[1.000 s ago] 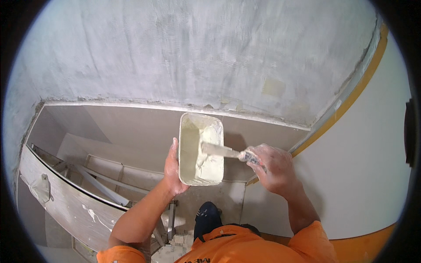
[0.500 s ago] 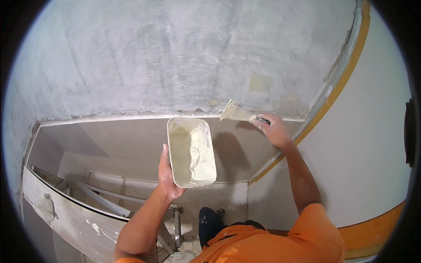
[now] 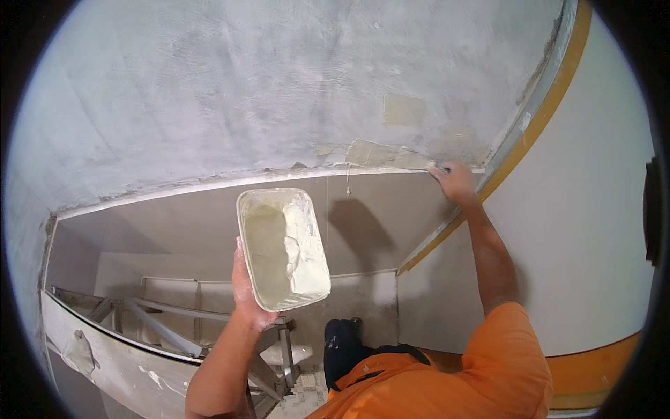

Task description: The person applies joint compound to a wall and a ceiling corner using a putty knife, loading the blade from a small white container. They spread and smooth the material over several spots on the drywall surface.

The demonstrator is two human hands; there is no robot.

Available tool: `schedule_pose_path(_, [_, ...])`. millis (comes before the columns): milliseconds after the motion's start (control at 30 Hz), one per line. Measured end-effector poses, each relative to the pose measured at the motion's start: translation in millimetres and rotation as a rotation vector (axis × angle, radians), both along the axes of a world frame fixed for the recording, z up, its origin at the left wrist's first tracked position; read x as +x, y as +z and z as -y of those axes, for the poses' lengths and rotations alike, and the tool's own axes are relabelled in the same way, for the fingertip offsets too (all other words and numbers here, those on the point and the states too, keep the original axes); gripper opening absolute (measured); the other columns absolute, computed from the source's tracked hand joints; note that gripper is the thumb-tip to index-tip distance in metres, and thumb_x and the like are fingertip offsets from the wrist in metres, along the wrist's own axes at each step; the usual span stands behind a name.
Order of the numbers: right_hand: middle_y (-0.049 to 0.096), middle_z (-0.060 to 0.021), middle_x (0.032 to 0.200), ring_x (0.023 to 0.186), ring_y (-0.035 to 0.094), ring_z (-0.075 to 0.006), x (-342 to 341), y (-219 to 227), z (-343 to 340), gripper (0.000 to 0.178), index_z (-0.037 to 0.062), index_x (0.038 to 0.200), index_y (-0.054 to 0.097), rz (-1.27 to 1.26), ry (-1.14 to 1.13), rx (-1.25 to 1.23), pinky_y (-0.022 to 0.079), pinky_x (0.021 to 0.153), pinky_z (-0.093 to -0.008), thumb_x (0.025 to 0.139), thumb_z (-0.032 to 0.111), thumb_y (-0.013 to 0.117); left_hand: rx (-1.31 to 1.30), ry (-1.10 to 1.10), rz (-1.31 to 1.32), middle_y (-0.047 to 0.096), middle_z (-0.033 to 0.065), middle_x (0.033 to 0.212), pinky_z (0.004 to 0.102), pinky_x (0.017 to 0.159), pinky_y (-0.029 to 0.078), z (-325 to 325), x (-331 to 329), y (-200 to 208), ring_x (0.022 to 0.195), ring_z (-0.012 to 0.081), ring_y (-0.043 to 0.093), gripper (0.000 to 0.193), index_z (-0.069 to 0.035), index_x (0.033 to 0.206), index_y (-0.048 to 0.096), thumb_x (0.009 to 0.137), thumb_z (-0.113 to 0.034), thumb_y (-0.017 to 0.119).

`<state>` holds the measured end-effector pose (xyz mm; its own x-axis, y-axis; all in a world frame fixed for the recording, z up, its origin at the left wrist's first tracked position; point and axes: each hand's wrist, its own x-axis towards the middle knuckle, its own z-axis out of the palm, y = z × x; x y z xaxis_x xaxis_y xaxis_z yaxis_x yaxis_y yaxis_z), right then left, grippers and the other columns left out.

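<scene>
My left hand point(image 3: 248, 293) holds a rectangular tub point(image 3: 254, 300) from its left side and beneath. Cream-coloured filler point(image 3: 304, 255) is heaped along the tub's right half, and a thin film coats the rest. My right hand point(image 3: 457, 183) grips a putty knife point(image 3: 444, 170) at the lower edge of the grey plastered wall point(image 3: 279, 77). Its blade is hard to tell from the wet filler around it. A fresh smear of filler point(image 3: 382, 153) lies on the wall left of the knife, with a drip hanging over the white edge strip.
Below the wall runs a recessed beige panel point(image 3: 174, 223). A yellow-brown strip point(image 3: 537, 143) borders the white panel point(image 3: 565, 244) on the right. To the lower left, a splattered board point(image 3: 132, 356) stands beside a metal frame point(image 3: 160, 325), with a grey cloth-like piece point(image 3: 78, 353) on it.
My right hand has brought the putty knife to the wall edge, moving slightly right and up, and filler now shows there. My left hand and the tub have shifted a little left.
</scene>
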<state>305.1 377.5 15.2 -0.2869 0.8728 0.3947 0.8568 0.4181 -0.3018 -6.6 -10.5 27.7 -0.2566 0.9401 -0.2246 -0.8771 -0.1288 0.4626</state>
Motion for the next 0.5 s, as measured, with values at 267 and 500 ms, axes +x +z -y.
schedule_pose_path(267, [0.071,-0.0228,0.086,0.079,0.068,-0.039,25,-47,67,0.045,-0.0008,0.1,0.071,-0.198,-0.05,0.021,0.052,0.075,-0.0469,0.096,0.044,0.071,0.025,0.004,-0.044,0.06,0.0097,0.141,0.0488,0.106,0.053,-9,6,0,0.125,0.0298,0.062,0.065,-0.013,0.151,0.049,0.108,-0.061,0.037])
schedule_pose_path(500, [0.058,-0.0014,0.069,0.064,0.052,-0.0098,-89,-92,196,0.028,0.0006,0.089,0.067,-0.902,0.086,-0.655,0.043,0.059,-0.0318,0.103,0.026,0.068,0.015,0.059,-0.067,0.061,0.0088,0.139,0.0483,0.104,0.054,-6,1,1,0.123,0.0291,0.063,0.064,-0.013,0.149,0.051,0.108,-0.06,0.039])
